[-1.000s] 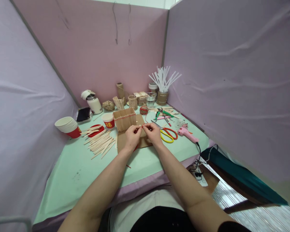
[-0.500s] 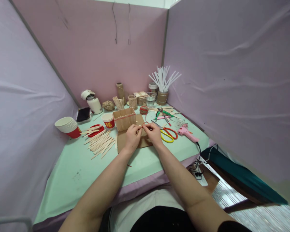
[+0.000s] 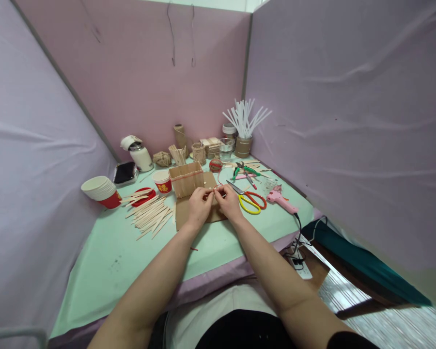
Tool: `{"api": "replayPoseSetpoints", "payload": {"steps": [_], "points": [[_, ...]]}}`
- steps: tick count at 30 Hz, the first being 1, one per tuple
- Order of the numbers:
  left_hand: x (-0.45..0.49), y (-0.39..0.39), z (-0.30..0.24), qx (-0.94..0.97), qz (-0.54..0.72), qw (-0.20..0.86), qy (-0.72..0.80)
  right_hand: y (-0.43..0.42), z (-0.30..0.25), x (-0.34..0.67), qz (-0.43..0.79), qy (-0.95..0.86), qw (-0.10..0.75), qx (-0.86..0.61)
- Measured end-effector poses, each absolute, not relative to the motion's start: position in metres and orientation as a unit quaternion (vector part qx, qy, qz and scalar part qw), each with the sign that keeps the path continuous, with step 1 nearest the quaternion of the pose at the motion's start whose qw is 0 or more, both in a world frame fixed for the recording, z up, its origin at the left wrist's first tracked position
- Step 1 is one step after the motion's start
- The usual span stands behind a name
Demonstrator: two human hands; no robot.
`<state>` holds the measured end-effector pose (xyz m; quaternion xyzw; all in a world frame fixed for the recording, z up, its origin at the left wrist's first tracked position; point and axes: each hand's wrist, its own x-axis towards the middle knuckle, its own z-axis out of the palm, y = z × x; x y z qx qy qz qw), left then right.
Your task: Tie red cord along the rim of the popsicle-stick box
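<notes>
My left hand (image 3: 199, 205) and my right hand (image 3: 228, 202) meet over a brown cardboard sheet (image 3: 183, 216) on the green table. Both pinch a thin red cord (image 3: 215, 189) between their fingertips, the fingers curled closed. The cord runs back toward a red spool (image 3: 215, 166). Just behind my hands stands an open box made of wooden sticks (image 3: 186, 179) with a red line round it.
Loose wooden sticks (image 3: 150, 213) lie to the left, beside red paper cups (image 3: 99, 190) and a small red cup (image 3: 162, 181). Scissors (image 3: 249, 200), pliers (image 3: 245, 171) and a pink glue gun (image 3: 281, 200) lie to the right. Jars, twine and white straws (image 3: 243, 118) line the back wall.
My hands have drawn slightly closer together on the red cord. The view has shifted a little; nothing else on the table has moved.
</notes>
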<state>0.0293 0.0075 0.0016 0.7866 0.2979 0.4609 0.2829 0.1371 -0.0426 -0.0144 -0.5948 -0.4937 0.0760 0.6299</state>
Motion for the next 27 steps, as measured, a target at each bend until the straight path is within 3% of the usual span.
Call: {"api": "replayPoseSetpoints", "payload": {"steps": [4,7,10,16,19,22,27], "points": [[0.03,0.008,0.004,0.736,0.453,0.369,0.343,-0.042,-0.013,0.135,0.098,-0.498,0.632,-0.586],[0.031,0.01,0.007,0.628,0.431,0.541,0.356,-0.043,-0.011,0.134,0.111,-0.495,0.646,-0.57],[0.029,0.015,0.011,0.519,0.364,0.705,0.319,-0.045,-0.008,0.133,0.123,-0.498,0.655,-0.555],[0.021,0.022,0.017,0.368,0.201,0.868,0.265,-0.049,-0.002,0.13,0.139,-0.517,0.649,-0.54],[0.023,0.018,0.016,0.439,0.273,0.811,0.275,-0.049,-0.003,0.13,0.14,-0.51,0.65,-0.546],[0.027,0.012,0.013,0.571,0.381,0.653,0.322,-0.047,-0.006,0.131,0.141,-0.491,0.658,-0.554],[0.029,0.009,0.011,0.66,0.405,0.527,0.35,-0.044,-0.009,0.133,0.169,-0.46,0.67,-0.557]]}}
